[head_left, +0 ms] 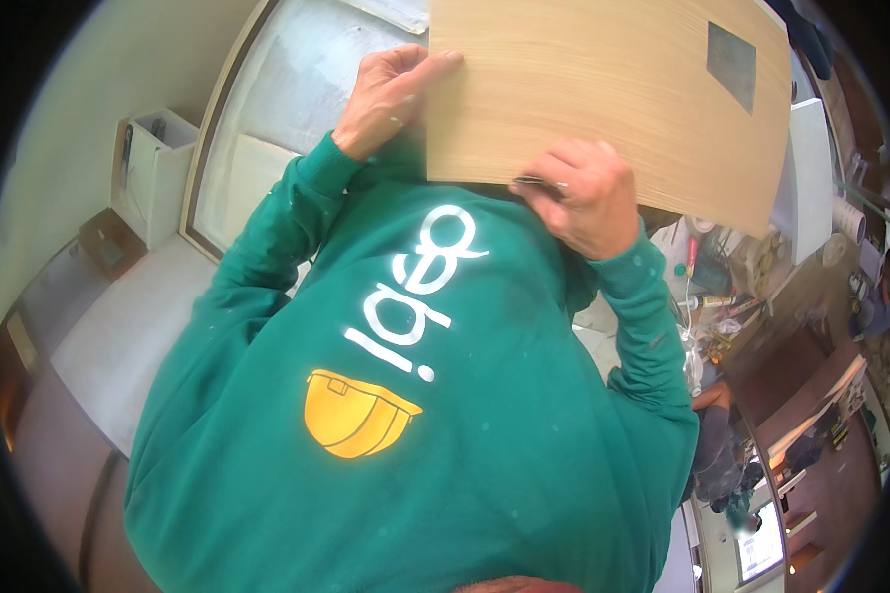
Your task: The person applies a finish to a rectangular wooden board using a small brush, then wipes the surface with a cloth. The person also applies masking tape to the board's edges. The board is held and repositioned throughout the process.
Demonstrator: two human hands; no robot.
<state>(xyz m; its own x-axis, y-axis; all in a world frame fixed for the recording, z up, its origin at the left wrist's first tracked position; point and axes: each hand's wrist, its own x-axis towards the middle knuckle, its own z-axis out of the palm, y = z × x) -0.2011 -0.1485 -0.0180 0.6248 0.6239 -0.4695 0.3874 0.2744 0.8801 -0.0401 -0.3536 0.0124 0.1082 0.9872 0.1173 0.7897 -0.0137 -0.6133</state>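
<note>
A light wood-grain panel (603, 99) with a dark four-sided patch, perhaps a cutout, near its far right corner is in front of my chest. My left hand (391, 94) is closed on the panel's left edge, thumb on the top face and the other fingers partly hidden. At the near edge, my right hand (583, 198) is closed in a pinch around a small thin grey piece (536, 180), blade-like in look. That piece lies close against the panel's edge; whether it touches cannot be made out. Both forearms are in green sleeves.
Left stands a white open box (158, 163) beside a wood-framed pale surface (297, 89). To the right a cluttered bench (727, 287) bears tools, tubes and a cable. A white board (811, 183) stands beyond the panel. Another person (722, 440) is at lower right.
</note>
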